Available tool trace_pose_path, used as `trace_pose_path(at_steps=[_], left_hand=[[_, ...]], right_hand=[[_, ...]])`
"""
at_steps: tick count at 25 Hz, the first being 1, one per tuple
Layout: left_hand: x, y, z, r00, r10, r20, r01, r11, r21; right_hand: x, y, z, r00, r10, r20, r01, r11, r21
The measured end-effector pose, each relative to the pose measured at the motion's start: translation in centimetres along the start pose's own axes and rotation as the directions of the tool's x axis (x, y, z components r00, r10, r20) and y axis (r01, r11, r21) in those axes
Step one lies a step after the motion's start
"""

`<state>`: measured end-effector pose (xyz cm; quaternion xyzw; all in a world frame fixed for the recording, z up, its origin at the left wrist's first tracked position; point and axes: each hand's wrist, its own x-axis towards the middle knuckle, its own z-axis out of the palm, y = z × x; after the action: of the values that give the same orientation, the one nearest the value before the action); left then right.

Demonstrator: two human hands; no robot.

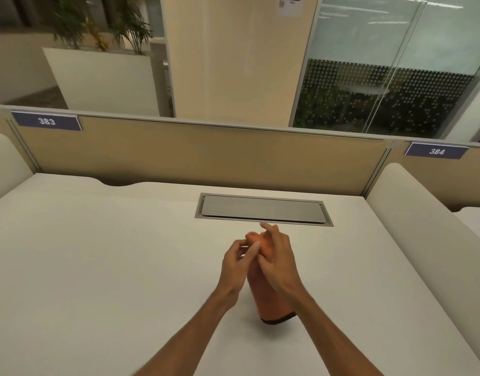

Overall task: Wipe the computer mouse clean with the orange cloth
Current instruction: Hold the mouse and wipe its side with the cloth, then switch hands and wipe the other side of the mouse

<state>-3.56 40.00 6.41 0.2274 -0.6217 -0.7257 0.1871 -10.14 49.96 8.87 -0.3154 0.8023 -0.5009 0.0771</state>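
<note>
Both hands are raised together over the middle of the white desk (125, 267). The orange cloth (266, 297) is bunched between them and hangs down in a long fold with a dark lower edge just above the desk. My left hand (234, 267) pinches the cloth's top with thumb and fingertips. My right hand (280, 260) wraps over the cloth from the right, its index finger sticking up. No computer mouse can be made out; whatever is inside the cloth is hidden by it and by my fingers.
A grey cable flap (263, 208) is set into the desk just beyond my hands. A tan partition (206, 153) with signs 383 and 384 closes the far edge. White curved dividers (412, 213) stand at both sides.
</note>
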Motion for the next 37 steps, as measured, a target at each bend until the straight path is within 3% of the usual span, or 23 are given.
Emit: trace_pose_path(at_steps=[3, 6, 8, 13, 16, 19, 21, 25, 30, 32, 34, 37], left_hand=[[0.6, 2.2, -1.8, 0.996, 0.005, -0.091, -0.007, 1.0, -0.027], [1.0, 4.0, -4.2, 0.999, 0.052, 0.003, -0.052, 0.996, -0.072], [1.0, 5.2, -5.4, 0.993, 0.078, 0.083, -0.071, 0.994, -0.081], [0.8, 6.7, -7.8, 0.981, 0.16, 0.106, -0.155, 0.986, -0.055], [0.8, 6.6, -8.3, 0.977, 0.212, -0.024, -0.212, 0.977, 0.014], [0.2, 5.7, -7.8, 0.927, 0.313, -0.205, -0.294, 0.948, 0.119], [-0.5, 4.7, -7.3, 0.923, 0.366, -0.119, -0.339, 0.92, 0.196], [-0.7, 3.7, -7.2, 0.92, 0.369, 0.133, -0.391, 0.893, 0.224], [0.7, 2.6, -7.8, 0.907, 0.386, 0.168, -0.418, 0.871, 0.259], [1.4, 2.0, -7.8, 0.944, 0.313, 0.103, -0.327, 0.931, 0.161], [1.9, 1.6, -7.8, 0.998, 0.067, 0.009, -0.065, 0.992, -0.11], [2.3, 1.5, -8.2, 0.953, -0.289, 0.096, 0.302, 0.857, -0.418]], right_hand=[[0.6, -1.4, 0.3, 0.995, -0.076, 0.061, 0.068, 0.991, 0.117], [1.9, -2.6, 0.0, 0.994, 0.03, 0.101, -0.062, 0.945, 0.322], [2.9, -3.2, -0.2, 0.973, 0.061, 0.221, -0.146, 0.909, 0.391], [4.3, -2.9, 0.3, 0.882, -0.033, 0.47, -0.21, 0.865, 0.455], [4.4, -3.6, 1.3, 0.913, 0.001, 0.407, -0.201, 0.87, 0.449], [4.6, -5.2, 3.2, 0.983, 0.068, 0.171, -0.124, 0.933, 0.337], [4.6, -6.2, 4.4, 0.99, 0.132, 0.044, -0.139, 0.945, 0.296], [4.1, -6.8, 5.6, 0.967, 0.22, 0.131, -0.255, 0.881, 0.398], [3.9, -5.5, 5.1, 0.925, 0.249, 0.288, -0.367, 0.784, 0.501], [3.9, -4.6, 4.4, 0.912, 0.203, 0.356, -0.38, 0.746, 0.547], [3.8, -3.3, 3.5, 0.927, 0.18, 0.328, -0.339, 0.775, 0.533], [3.3, 0.2, 2.2, 0.975, 0.22, 0.007, -0.21, 0.918, 0.335]])
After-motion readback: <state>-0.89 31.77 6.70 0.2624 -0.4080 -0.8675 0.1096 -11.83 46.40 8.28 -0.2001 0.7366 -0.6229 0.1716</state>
